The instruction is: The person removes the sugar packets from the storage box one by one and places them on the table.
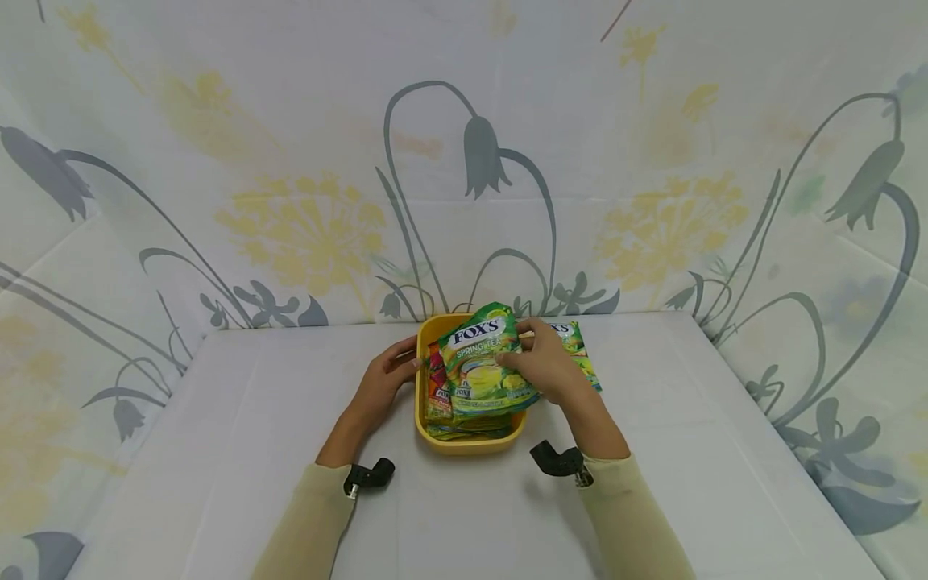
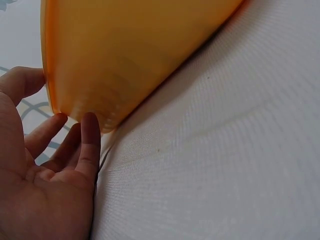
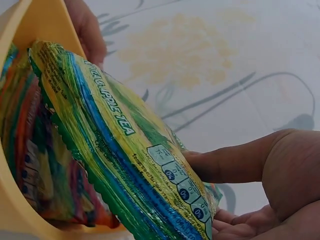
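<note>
My right hand (image 1: 549,366) pinches a green FOX'S Spring Tea candy bag (image 1: 482,379), thumb on its front. The bag stands tilted over a yellow plastic tub (image 1: 471,448); in the right wrist view its printed back and crimped edge show. My left hand (image 1: 379,388) touches the tub's left side. In the left wrist view, the loosely bent fingers (image 2: 90,131) rest against the outer wall. Inside the tub lie a red-and-orange candy bag (image 1: 438,387) and more green bags (image 1: 471,428), partly hidden by the held one.
Another green FOX'S bag (image 1: 586,366) lies on the white table (image 1: 725,451), right of the tub and partly behind my right hand. A flower-printed cloth (image 1: 464,242) rises along the table's back edge.
</note>
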### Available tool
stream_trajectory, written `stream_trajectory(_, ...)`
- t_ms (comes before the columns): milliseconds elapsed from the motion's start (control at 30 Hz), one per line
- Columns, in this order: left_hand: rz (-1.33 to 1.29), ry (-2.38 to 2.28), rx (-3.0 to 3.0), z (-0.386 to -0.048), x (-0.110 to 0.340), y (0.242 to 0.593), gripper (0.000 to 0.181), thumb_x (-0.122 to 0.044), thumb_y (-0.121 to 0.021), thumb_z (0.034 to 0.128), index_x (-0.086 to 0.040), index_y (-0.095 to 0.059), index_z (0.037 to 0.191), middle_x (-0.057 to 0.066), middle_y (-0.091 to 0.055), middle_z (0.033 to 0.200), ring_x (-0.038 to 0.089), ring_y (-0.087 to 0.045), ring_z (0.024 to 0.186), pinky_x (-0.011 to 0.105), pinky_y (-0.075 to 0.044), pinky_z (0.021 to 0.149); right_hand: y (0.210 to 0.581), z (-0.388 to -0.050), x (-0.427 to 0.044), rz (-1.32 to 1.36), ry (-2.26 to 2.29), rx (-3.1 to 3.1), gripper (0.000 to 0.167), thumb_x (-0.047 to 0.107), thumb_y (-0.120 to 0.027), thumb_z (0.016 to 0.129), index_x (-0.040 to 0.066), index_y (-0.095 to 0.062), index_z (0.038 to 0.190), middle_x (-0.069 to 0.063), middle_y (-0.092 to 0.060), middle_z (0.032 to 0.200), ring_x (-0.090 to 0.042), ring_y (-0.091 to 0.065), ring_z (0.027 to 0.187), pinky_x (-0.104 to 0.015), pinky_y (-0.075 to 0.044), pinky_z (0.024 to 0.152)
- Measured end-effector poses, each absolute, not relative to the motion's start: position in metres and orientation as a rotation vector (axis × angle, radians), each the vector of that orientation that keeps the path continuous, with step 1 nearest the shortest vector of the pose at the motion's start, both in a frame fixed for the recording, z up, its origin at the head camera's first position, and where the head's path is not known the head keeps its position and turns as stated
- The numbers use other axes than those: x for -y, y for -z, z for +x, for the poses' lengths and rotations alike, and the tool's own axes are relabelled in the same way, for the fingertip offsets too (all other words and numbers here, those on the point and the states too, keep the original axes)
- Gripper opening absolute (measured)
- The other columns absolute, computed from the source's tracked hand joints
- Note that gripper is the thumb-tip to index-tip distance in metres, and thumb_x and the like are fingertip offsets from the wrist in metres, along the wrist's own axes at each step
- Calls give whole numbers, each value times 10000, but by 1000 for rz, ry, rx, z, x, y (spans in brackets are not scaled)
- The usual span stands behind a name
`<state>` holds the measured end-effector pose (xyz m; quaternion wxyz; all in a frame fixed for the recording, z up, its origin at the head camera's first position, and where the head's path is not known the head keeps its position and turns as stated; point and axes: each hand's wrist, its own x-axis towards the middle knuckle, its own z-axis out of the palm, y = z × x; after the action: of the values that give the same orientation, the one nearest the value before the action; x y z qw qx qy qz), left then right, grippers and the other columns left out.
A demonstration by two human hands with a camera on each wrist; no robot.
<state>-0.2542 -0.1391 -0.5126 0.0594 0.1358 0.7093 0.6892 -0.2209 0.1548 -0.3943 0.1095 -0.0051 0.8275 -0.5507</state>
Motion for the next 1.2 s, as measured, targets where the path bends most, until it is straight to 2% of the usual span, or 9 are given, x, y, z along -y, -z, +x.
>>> stream_trajectory(200, 416, -2074, -2162, -254, 139, 513, 538, -210, -605, 1094, -87, -463, 1598, 138, -492, 1611, 314, -509, 1458, 254, -558, 998, 389, -225, -172, 32, 1671, -2425, 685, 151, -696, 1021, 2, -350, 1593, -310, -494, 1512, -384, -647, 1195, -437, -590, 927)
stream_trajectory(367, 412, -2066, -2172, -254, 139, 514, 538, -223, -597, 1100, -86, -457, 1601, 139, -486, 1615, 314, -505, 1463, 264, -551, 1022, 386, -229, -185, 58, 1734, -2404, 668, 125, -682, 1027, -6, -346, 1589, -286, -605, 1373, -265, -711, 976, -314, -610, 781)
stream_trajectory(467, 411, -2063, -2179, -254, 139, 514, 542, -219, -593, 1101, -80, -448, 1605, 146, -480, 1618, 315, -497, 1470, 266, -545, 1034, 384, -228, -191, 49, 1739, -2416, 654, 120, -670, 1034, -16, -348, 1588, -303, -603, 1369, -233, -703, 935, -297, -595, 750)
stream_trajectory(633, 410, -2065, -2185, -255, 139, 515, 539, -205, -591, 1101, -81, -446, 1606, 146, -481, 1617, 314, -491, 1473, 256, -544, 1027, 381, -229, -200, 29, 1747, -2425, 667, 107, -638, 1050, -27, -309, 1615, -332, -570, 1428, -227, -695, 962, -277, -580, 760)
stream_trajectory(800, 401, -2057, -2195, -255, 140, 515, 536, -233, -605, 1097, -112, -465, 1600, 104, -494, 1610, 287, -506, 1461, 255, -548, 1025, 380, -230, -210, 43, 1769, -2414, 687, 98, -622, 1056, -15, -277, 1639, -329, -560, 1444, -183, -695, 929, -272, -589, 756)
stream_trajectory(1067, 388, -2019, -2222, -253, 139, 512, 548, -265, -607, 1095, -132, -459, 1606, 83, -489, 1614, 271, -512, 1460, 325, -534, 1084, 381, -232, -224, 92, 1793, -2405, 672, 98, -608, 1062, 5, -289, 1646, -339, -543, 1462, -140, -705, 869, -274, -609, 737)
stream_trajectory(1200, 389, -2028, -2214, -254, 140, 514, 547, -260, -611, 1094, -128, -462, 1603, 88, -495, 1610, 269, -514, 1457, 294, -543, 1060, 381, -232, -229, 122, 1818, -2398, 677, 104, -606, 1067, 22, -286, 1658, -344, -537, 1469, -129, -710, 859, -275, -619, 733)
